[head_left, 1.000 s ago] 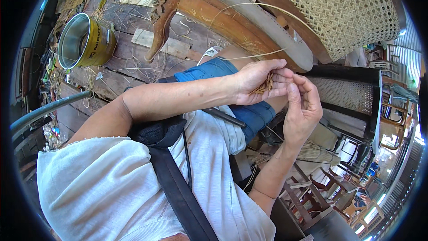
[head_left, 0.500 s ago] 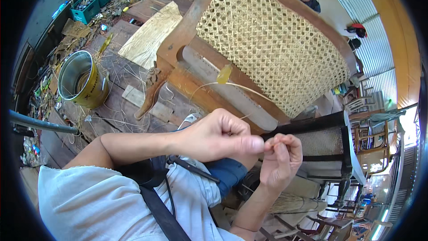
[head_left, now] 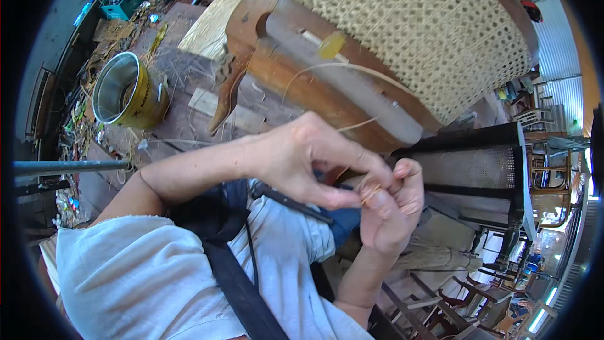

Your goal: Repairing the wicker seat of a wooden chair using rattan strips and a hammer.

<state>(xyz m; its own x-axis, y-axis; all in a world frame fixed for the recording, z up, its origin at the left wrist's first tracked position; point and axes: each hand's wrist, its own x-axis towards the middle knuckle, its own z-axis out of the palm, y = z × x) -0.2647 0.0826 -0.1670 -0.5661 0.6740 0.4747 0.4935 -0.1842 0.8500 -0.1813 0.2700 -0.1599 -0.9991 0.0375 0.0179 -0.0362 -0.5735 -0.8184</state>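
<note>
My left hand (head_left: 302,157) and my right hand (head_left: 391,217) meet in front of me, their fingertips pinched close together. Between them shows a small loop of thin tan cane strand (head_left: 372,196); its full length is hidden by the fingers. Just beyond the hands stands a brown wooden chair frame (head_left: 286,79) with a woven cane panel (head_left: 402,31) of open mesh. A loose cane strand (head_left: 352,67) arcs over the frame's lower rail. Beside that strand, a yellow translucent piece (head_left: 331,45) sits against the frame.
At the left a yellow metal bucket (head_left: 148,102) stands on the littered plank floor. Teal crates (head_left: 123,1) lie at the far left. A black-framed chair with a mesh panel (head_left: 469,167) is close on the right, with several wooden chairs behind. A metal bar (head_left: 69,167) juts in from the left.
My view has shifted, so the chair frame sits higher and further right. My left fingers have spread into an arch, and my right thumb and fingers have curled around the small strand.
</note>
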